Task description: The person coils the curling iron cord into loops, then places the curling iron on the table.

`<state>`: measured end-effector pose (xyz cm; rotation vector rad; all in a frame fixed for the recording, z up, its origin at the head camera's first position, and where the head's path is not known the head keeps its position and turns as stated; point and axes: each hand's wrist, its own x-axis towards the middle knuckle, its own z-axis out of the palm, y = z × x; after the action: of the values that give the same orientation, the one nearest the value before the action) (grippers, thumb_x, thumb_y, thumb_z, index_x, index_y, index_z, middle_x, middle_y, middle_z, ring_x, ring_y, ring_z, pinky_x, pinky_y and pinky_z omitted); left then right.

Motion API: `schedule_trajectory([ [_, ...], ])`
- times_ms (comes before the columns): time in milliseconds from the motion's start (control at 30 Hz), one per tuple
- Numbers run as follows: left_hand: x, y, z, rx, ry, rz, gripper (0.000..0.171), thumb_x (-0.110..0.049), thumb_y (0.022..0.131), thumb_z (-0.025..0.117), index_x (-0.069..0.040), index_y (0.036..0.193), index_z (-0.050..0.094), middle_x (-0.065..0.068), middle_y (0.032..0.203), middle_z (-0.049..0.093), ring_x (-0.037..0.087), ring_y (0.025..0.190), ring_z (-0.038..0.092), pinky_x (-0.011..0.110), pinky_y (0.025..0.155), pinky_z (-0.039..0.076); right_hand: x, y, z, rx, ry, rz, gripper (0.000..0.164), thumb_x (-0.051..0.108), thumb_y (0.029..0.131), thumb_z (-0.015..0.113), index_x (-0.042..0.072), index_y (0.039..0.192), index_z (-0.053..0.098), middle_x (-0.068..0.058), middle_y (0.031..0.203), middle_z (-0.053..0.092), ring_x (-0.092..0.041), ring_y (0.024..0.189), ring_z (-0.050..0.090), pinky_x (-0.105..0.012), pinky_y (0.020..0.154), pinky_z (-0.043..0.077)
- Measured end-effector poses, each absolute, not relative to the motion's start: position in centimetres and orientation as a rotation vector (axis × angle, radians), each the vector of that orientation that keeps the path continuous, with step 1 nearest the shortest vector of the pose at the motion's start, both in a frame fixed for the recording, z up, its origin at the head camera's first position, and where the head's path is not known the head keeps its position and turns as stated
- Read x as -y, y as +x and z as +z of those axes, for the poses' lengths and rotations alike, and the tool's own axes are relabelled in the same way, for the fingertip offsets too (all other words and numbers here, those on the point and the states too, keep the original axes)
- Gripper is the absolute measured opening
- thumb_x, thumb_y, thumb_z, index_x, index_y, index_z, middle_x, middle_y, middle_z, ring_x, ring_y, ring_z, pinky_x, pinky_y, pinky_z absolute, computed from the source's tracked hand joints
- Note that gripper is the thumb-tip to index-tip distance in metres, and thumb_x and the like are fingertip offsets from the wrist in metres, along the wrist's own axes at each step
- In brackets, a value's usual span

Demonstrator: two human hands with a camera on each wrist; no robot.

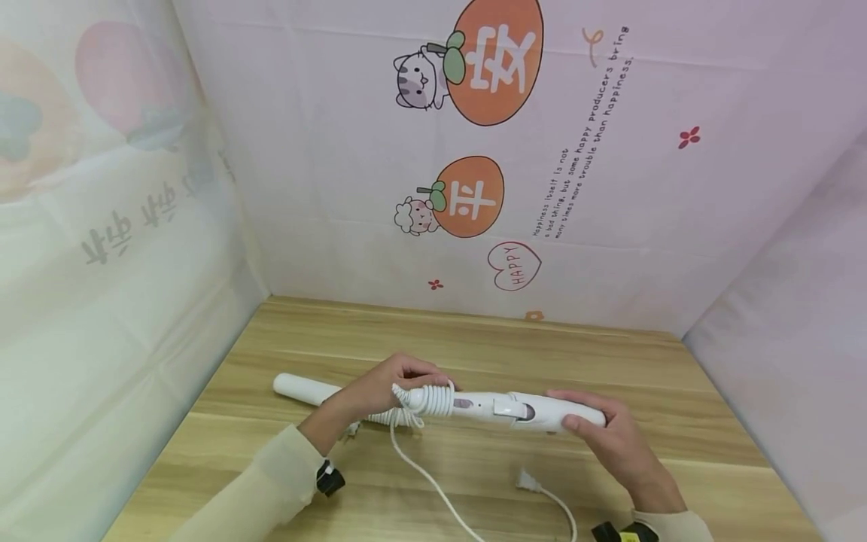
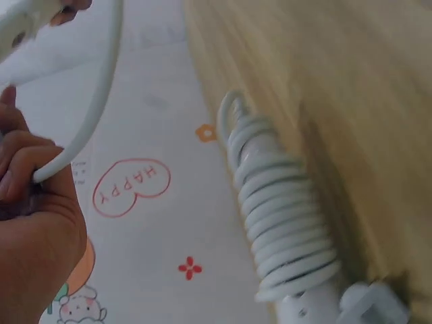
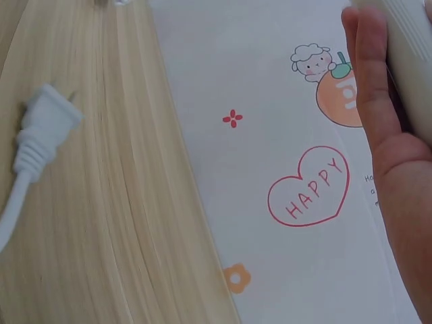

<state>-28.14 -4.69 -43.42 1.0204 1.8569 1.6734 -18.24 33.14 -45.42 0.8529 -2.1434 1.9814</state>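
Note:
A white hair straightener (image 1: 484,406) is held level above the table between both hands. My right hand (image 1: 619,436) grips its right end, thumb in front and fingers behind. Several turns of white cord (image 1: 436,401) are wound round its left end. My left hand (image 1: 386,385) is at that end; in the left wrist view its curled fingers (image 2: 30,158) pinch the cord. From there the loose cord (image 1: 433,482) runs down toward the front edge. Its two-pin plug (image 3: 47,125) lies on the wood.
A second white straightener (image 1: 305,387) lies on the wooden table (image 1: 325,324) at the left, partly behind the left forearm. Its cord (image 2: 283,209) is coiled round it, with a plug (image 2: 374,307) beside it. Printed cloth walls (image 1: 339,150) enclose the back and sides.

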Motion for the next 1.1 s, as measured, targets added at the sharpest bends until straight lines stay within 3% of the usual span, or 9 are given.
schedule_trajectory([
  [100, 3.7, -27.5, -44.5, -1.888, 0.85, 1.781, 0.028, -0.007, 0.111, 0.058, 0.009, 0.13, 0.072, 0.019, 0.11, 0.08, 0.005, 0.07, 0.055, 0.017, 0.057, 0.043, -32.8, -18.3, -45.2, 2.131, 0.723, 1.98, 0.046, -0.019, 0.101, 0.053, 0.001, 0.138, 0.073, 0.005, 0.136, 0.077, -0.004, 0.112, 0.07, -0.022, 0.09, 0.059],
  [233, 2.2, -26.5, -45.3, -2.009, 0.629, 1.803, 0.028, -0.018, 0.114, 0.053, 0.003, 0.119, 0.071, -0.002, 0.077, 0.065, 0.006, 0.054, 0.039, 0.019, 0.049, 0.033, -32.1, -18.5, -45.0, 2.169, 0.462, 1.945, 0.035, -0.012, 0.103, 0.061, -0.003, 0.134, 0.074, 0.008, 0.129, 0.079, -0.005, 0.108, 0.072, -0.022, 0.088, 0.06],
  [433, 1.3, -25.7, -45.4, -2.112, 0.57, 1.775, 0.036, -0.032, 0.116, 0.051, -0.004, 0.121, 0.072, 0.001, 0.079, 0.064, 0.007, 0.054, 0.04, 0.021, 0.049, 0.033, -31.2, -18.9, -44.9, 2.328, 0.171, 1.721, 0.033, 0.004, 0.103, 0.074, -0.002, 0.136, 0.073, 0.016, 0.122, 0.079, -0.007, 0.102, 0.075, -0.022, 0.085, 0.061],
  [533, 1.3, -25.7, -45.2, -2.191, 0.599, 1.704, 0.039, -0.031, 0.117, 0.048, -0.002, 0.12, 0.074, 0.009, 0.087, 0.071, 0.007, 0.053, 0.041, 0.019, 0.048, 0.034, -31.0, -19.1, -44.8, 2.402, 0.088, 1.591, 0.035, 0.015, 0.103, 0.077, 0.006, 0.137, 0.075, 0.02, 0.119, 0.077, -0.007, 0.101, 0.071, -0.023, 0.082, 0.06],
  [667, 1.6, -25.7, -44.7, -2.302, 0.661, 1.595, 0.04, -0.029, 0.118, 0.047, -0.005, 0.103, 0.075, 0.009, 0.111, 0.079, 0.006, 0.051, 0.038, 0.018, 0.045, 0.033, -30.9, -19.6, -44.7, 2.437, -0.008, 1.47, 0.037, 0.026, 0.102, 0.08, 0.014, 0.138, 0.077, 0.024, 0.115, 0.073, -0.009, 0.094, 0.065, -0.026, 0.074, 0.056],
  [800, 1.9, -26.0, -44.2, -2.376, 0.742, 1.534, 0.039, -0.026, 0.118, 0.049, -0.01, 0.09, 0.071, 0.003, 0.108, 0.079, 0.007, 0.052, 0.035, 0.02, 0.046, 0.03, -31.1, -20.1, -44.7, 2.429, -0.047, 1.414, 0.038, 0.027, 0.102, 0.081, 0.013, 0.136, 0.077, 0.028, 0.113, 0.07, -0.009, 0.091, 0.063, -0.026, 0.069, 0.054],
  [900, 2.1, -26.6, -44.0, -2.448, 0.806, 1.503, 0.035, -0.023, 0.117, 0.051, -0.014, 0.089, 0.071, 0.0, 0.092, 0.076, 0.007, 0.053, 0.035, 0.021, 0.049, 0.031, -31.3, -20.4, -44.9, 2.438, -0.009, 1.387, 0.036, 0.026, 0.101, 0.082, 0.012, 0.135, 0.078, 0.022, 0.115, 0.075, -0.007, 0.092, 0.066, -0.025, 0.071, 0.055],
  [1033, 2.5, -27.7, -43.8, -2.564, 0.9, 1.408, 0.031, -0.022, 0.116, 0.053, -0.017, 0.09, 0.07, -0.006, 0.08, 0.071, 0.005, 0.055, 0.039, 0.022, 0.056, 0.036, -31.6, -20.6, -45.4, 2.464, 0.117, 1.369, 0.034, 0.021, 0.102, 0.081, 0.01, 0.134, 0.078, -0.002, 0.122, 0.08, -0.006, 0.094, 0.069, -0.025, 0.073, 0.058],
  [1100, 2.7, -28.3, -43.7, -2.629, 0.966, 1.336, 0.029, -0.022, 0.116, 0.054, -0.018, 0.091, 0.068, -0.007, 0.077, 0.069, 0.003, 0.056, 0.039, 0.023, 0.059, 0.038, -31.7, -20.7, -45.5, 2.471, 0.172, 1.37, 0.034, 0.018, 0.102, 0.08, 0.009, 0.134, 0.077, -0.008, 0.124, 0.08, -0.006, 0.094, 0.071, -0.026, 0.073, 0.06],
])
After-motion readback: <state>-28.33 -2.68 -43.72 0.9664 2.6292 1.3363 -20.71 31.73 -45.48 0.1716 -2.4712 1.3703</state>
